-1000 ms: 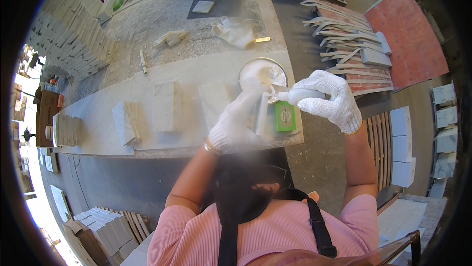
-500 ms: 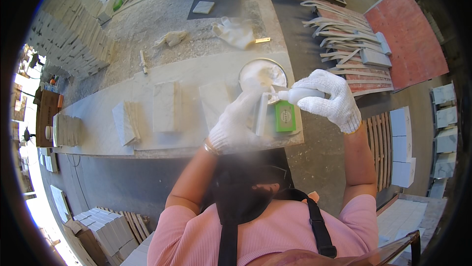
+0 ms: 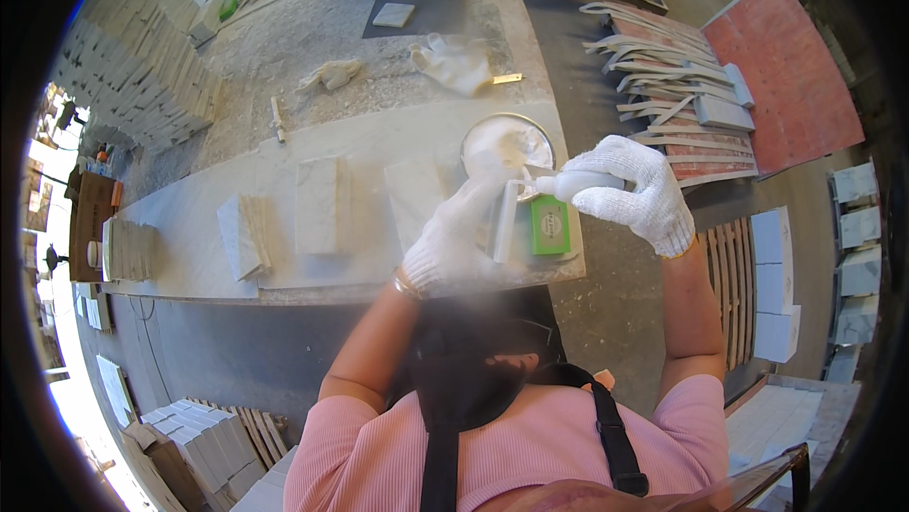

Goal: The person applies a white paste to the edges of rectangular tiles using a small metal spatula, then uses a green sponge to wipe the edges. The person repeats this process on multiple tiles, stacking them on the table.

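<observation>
My left hand (image 3: pixel 453 242), in a white knit glove, is closed on a narrow white tile (image 3: pixel 506 223) stood on edge; haze blurs its fingers. In my right hand (image 3: pixel 637 192), also gloved, a white squeeze bottle (image 3: pixel 585 182) lies tipped sideways. Its thin nozzle points left, close to the tile's far end; whether they touch I cannot tell. Just beyond both hands sits a round tin (image 3: pixel 483 138) of white material, with a flat blade resting at its near rim. A green box (image 3: pixel 549 226) lies on the table right of the tile, below the bottle.
Stacked marble-look tiles (image 3: pixel 322 204) stand along the worktable to the left, with a tall tile stack (image 3: pixel 142 57) farther back. A spare glove (image 3: pixel 453 64) and a crumpled cloth (image 3: pixel 329 74) lie beyond the tin. Right of the table is a red board (image 3: pixel 781 76) with pale strips.
</observation>
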Tool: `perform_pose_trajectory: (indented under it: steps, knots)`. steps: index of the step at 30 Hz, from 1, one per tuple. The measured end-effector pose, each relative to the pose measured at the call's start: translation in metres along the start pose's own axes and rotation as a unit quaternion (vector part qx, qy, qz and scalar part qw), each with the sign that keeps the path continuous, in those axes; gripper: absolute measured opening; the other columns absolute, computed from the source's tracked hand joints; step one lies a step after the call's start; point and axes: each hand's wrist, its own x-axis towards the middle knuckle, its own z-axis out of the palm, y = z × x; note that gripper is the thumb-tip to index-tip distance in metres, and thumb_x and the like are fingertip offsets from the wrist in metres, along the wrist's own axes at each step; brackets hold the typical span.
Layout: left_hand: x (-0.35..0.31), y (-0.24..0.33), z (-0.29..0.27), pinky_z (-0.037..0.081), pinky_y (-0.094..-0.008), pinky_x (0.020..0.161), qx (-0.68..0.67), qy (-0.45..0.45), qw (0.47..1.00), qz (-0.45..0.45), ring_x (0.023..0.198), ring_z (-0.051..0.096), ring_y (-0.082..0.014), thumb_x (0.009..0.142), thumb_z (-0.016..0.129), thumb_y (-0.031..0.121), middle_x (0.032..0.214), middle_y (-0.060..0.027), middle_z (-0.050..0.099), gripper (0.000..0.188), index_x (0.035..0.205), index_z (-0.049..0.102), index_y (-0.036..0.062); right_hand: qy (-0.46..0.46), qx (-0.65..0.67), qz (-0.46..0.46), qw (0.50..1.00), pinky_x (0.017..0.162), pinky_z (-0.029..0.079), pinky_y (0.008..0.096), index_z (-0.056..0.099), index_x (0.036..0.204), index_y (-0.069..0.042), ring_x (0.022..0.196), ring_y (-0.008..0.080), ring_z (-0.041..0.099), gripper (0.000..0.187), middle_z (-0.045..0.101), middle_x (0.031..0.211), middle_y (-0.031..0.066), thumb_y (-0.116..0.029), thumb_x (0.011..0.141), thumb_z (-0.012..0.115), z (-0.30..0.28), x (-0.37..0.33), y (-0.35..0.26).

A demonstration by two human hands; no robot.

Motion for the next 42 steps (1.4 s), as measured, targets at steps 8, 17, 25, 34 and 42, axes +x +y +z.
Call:
perform_pose_trajectory:
  steps: [8, 17, 25, 34, 42]
  knots:
    - [0.0, -0.001, -0.002, 0.051, -0.0425, 0.105, 0.008, -0.01, 1.0, -0.007, 0.122, 0.065, -0.0351, 0.062, 0.095, 0.021, 0.13, -0.0192, 0.066, 0.081, 0.134, 0.063, 0.004, -0.001, 0.028, 0.022, 0.999, 0.086, 0.055, 0.0331, 0.08, 0.107, -0.001, 0.092, 0.0202, 0.071, 0.033, 0.073, 0.097, 0.0081, -0.016, 0.078, 0.081, 0.0, 0.0, -0.002]
    - [-0.003, -0.01, 0.001, 0.052, -0.0421, 0.104, 0.015, 0.004, 1.0, -0.003, 0.121, 0.066, -0.0353, 0.061, 0.095, 0.023, 0.129, -0.0204, 0.066, 0.086, 0.136, 0.062, 0.0017, 0.037, 0.119, 0.078, 0.989, 0.089, 0.054, 0.0298, 0.075, 0.117, 0.002, 0.097, 0.0146, 0.068, 0.036, 0.073, 0.104, 0.0056, -0.011, 0.083, 0.079, 0.002, 0.006, 0.004]
    - [-0.012, -0.025, -0.007, 0.052, -0.0396, 0.105, -0.121, -0.044, 0.988, -0.084, 0.125, 0.065, -0.0279, 0.058, 0.097, 0.027, 0.141, -0.018, 0.064, 0.102, 0.147, 0.055, -0.0002, 0.079, 0.178, 0.064, 0.979, 0.094, 0.053, 0.0277, 0.069, 0.127, -0.003, 0.105, 0.0108, 0.065, 0.038, 0.072, 0.115, 0.0012, -0.011, 0.092, 0.081, 0.023, 0.072, 0.066]
    - [-0.024, -0.057, 0.004, 0.054, -0.0418, 0.107, -0.478, -0.047, 0.862, -0.159, 0.129, 0.062, -0.0254, 0.069, 0.087, 0.017, 0.15, -0.0131, 0.057, 0.104, 0.161, 0.04, -0.0006, -0.02, 0.022, 0.121, 0.992, 0.096, 0.054, 0.0347, 0.071, 0.125, -0.007, 0.108, 0.0217, 0.069, 0.044, 0.073, 0.124, 0.0095, -0.02, 0.084, 0.083, 0.074, 0.163, 0.103]
    - [-0.03, -0.057, 0.008, 0.053, -0.053, 0.11, -0.599, 0.026, 0.777, -0.191, 0.133, 0.061, -0.0343, 0.091, 0.079, 0.032, 0.148, -0.0247, 0.057, 0.082, 0.153, 0.044, -0.0075, -0.107, -0.202, 0.095, 0.969, 0.087, 0.055, 0.0409, 0.076, 0.105, -0.01, 0.1, 0.0291, 0.071, 0.035, 0.076, 0.102, 0.0135, -0.027, 0.077, 0.087, 0.11, 0.213, 0.14]
